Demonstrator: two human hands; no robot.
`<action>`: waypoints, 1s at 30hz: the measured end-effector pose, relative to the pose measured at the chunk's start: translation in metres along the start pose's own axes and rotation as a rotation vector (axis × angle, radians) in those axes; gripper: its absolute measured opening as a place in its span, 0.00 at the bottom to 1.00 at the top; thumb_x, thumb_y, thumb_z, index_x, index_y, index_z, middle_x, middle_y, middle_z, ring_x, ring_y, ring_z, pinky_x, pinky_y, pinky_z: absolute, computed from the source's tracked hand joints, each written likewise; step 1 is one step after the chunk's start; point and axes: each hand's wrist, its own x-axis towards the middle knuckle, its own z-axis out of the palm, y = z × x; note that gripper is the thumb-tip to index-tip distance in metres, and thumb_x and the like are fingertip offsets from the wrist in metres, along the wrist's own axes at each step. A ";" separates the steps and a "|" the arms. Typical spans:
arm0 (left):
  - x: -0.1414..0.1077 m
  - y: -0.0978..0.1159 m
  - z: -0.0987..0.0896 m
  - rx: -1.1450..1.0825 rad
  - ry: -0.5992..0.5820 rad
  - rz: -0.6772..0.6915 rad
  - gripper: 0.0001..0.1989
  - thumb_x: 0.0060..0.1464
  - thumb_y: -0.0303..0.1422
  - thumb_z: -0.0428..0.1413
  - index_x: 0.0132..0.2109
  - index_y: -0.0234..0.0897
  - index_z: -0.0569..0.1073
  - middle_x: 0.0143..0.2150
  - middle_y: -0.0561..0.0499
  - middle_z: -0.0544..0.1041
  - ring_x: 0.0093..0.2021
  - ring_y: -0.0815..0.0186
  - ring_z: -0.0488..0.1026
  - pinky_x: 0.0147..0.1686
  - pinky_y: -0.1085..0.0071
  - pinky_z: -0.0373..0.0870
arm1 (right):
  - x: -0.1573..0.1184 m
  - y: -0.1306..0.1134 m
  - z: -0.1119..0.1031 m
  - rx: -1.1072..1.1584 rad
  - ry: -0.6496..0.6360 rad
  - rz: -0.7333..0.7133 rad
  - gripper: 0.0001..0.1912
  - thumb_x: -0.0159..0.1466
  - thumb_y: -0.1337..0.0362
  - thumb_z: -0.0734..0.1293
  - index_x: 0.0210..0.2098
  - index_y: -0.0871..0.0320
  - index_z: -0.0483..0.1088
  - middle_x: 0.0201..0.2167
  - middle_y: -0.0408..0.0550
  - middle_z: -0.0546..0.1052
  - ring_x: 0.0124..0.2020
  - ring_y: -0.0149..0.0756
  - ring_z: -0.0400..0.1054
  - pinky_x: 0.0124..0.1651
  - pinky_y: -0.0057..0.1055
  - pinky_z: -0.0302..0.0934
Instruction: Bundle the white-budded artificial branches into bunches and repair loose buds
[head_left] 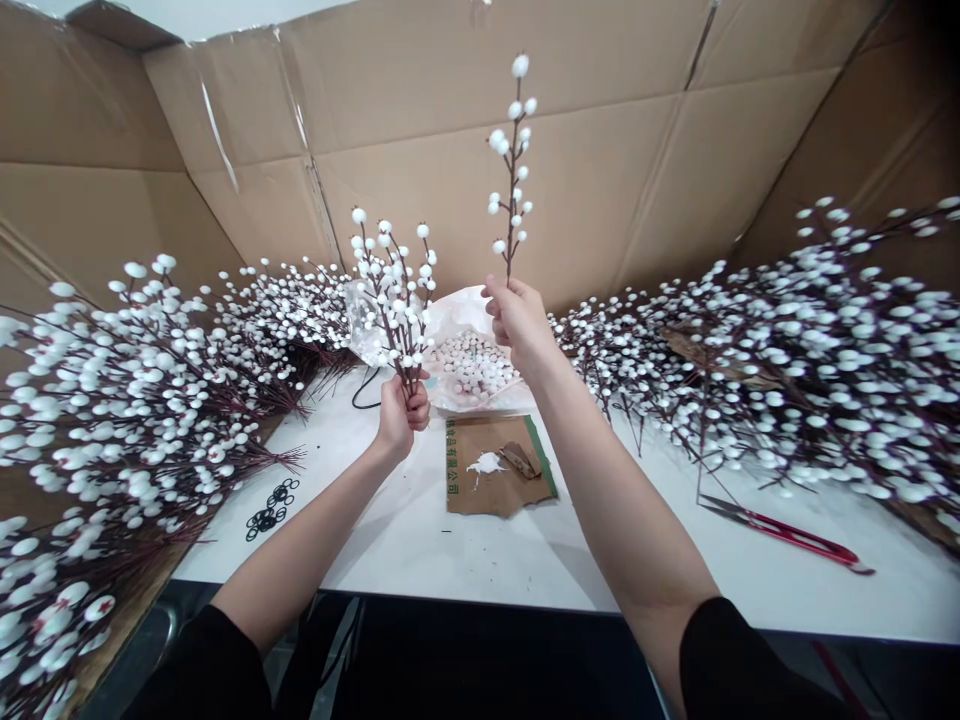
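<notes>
The left hand is closed around the stems of a small bunch of dark twigs tipped with white foam berries, held upright above the white table. The right hand, raised higher and just to the right, pinches the base of a single tall white-berried sprig, also upright. Between and behind the hands lies a clear plastic bag of loose white beads; below it sits a brown cardboard scrap with a dab of white glue. Red-handled scissors lie well to the right.

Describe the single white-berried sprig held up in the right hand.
The single sprig of white round berries on a thin dark stem stands upright, taller than anything else, against the cardboard wall. Short side twigs each end in a matte white ball. Only the right hand touches it, pinching its lower end.
</notes>
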 end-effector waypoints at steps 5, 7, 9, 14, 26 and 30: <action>0.000 -0.001 0.000 -0.010 -0.005 -0.017 0.14 0.58 0.37 0.40 0.34 0.37 0.68 0.18 0.61 0.48 0.13 0.76 0.39 0.14 0.80 0.37 | -0.001 -0.005 -0.001 0.071 0.024 -0.038 0.16 0.66 0.59 0.58 0.23 0.58 0.60 0.14 0.33 0.49 0.12 0.20 0.36 0.14 0.22 0.31; -0.001 -0.002 0.000 -0.015 -0.012 -0.021 0.14 0.58 0.37 0.41 0.34 0.37 0.68 0.18 0.61 0.48 0.13 0.76 0.39 0.14 0.80 0.38 | -0.002 -0.007 -0.001 0.110 0.027 -0.023 0.16 0.66 0.62 0.56 0.22 0.58 0.59 0.13 0.32 0.48 0.11 0.20 0.35 0.14 0.22 0.31; -0.002 -0.001 0.001 -0.020 -0.019 -0.022 0.14 0.58 0.36 0.41 0.34 0.36 0.68 0.18 0.61 0.48 0.13 0.76 0.40 0.14 0.80 0.38 | -0.003 -0.008 -0.001 0.134 0.032 -0.020 0.14 0.64 0.65 0.56 0.22 0.58 0.59 0.13 0.32 0.48 0.11 0.20 0.35 0.14 0.22 0.31; -0.002 -0.001 0.001 -0.028 -0.038 -0.020 0.14 0.58 0.36 0.40 0.35 0.36 0.68 0.18 0.61 0.49 0.13 0.76 0.39 0.14 0.79 0.38 | -0.002 -0.007 -0.001 0.150 0.040 -0.019 0.08 0.62 0.68 0.55 0.26 0.56 0.59 0.12 0.31 0.49 0.11 0.21 0.36 0.15 0.22 0.31; -0.003 -0.005 0.001 -0.049 -0.044 -0.041 0.14 0.59 0.37 0.41 0.35 0.36 0.68 0.18 0.61 0.50 0.13 0.77 0.39 0.15 0.80 0.38 | 0.002 -0.002 -0.003 0.139 -0.024 -0.010 0.05 0.60 0.67 0.56 0.28 0.56 0.60 0.12 0.31 0.52 0.10 0.20 0.38 0.15 0.21 0.31; -0.003 -0.005 0.001 -0.060 -0.036 -0.052 0.13 0.58 0.38 0.43 0.35 0.36 0.68 0.18 0.61 0.49 0.13 0.77 0.40 0.15 0.80 0.38 | 0.002 -0.001 -0.003 0.129 -0.048 -0.004 0.05 0.60 0.65 0.58 0.28 0.56 0.60 0.12 0.31 0.54 0.10 0.20 0.38 0.15 0.21 0.31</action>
